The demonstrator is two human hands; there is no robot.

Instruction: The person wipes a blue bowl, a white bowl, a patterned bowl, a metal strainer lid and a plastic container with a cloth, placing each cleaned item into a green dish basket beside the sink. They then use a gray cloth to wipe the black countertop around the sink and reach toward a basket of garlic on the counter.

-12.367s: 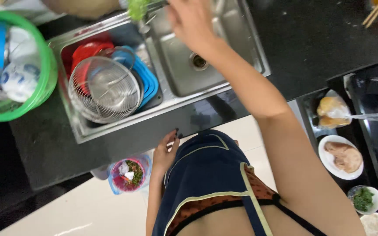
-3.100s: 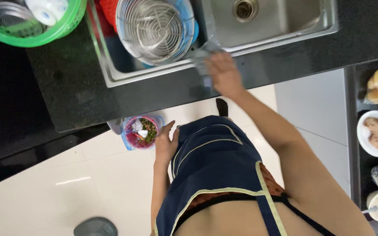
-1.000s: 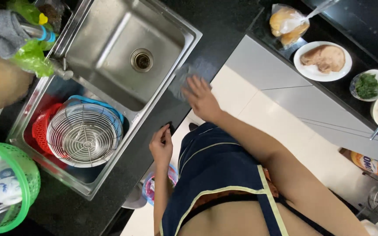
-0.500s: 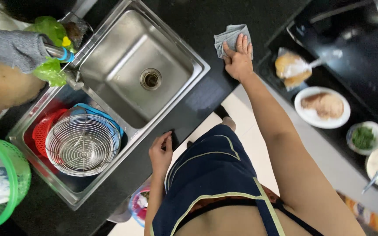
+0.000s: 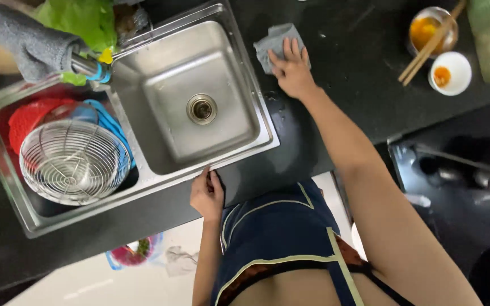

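Note:
My right hand (image 5: 291,69) lies flat on a grey cloth (image 5: 273,41), pressing it onto the black counter (image 5: 347,62) just right of the steel sink (image 5: 160,147). My left hand (image 5: 207,194) rests on the counter's front edge by the sink's near rim, fingers together and holding nothing. The right sink basin (image 5: 194,96) is bare down to its drain (image 5: 202,108). In the left basin a wire strainer basket (image 5: 75,161) sits over red and blue bowls.
A tap (image 5: 89,65) wrapped in grey cloth, with green leaves behind it, stands behind the sink. At far right are a metal cup with chopsticks (image 5: 429,34) and a small white bowl (image 5: 450,72). A stove with a pan handle (image 5: 455,164) lies right.
My right hand has slid the grey cloth over the counter, from the front edge by the sink to the far side beside the basin. The view has shifted right; my left hand stays put.

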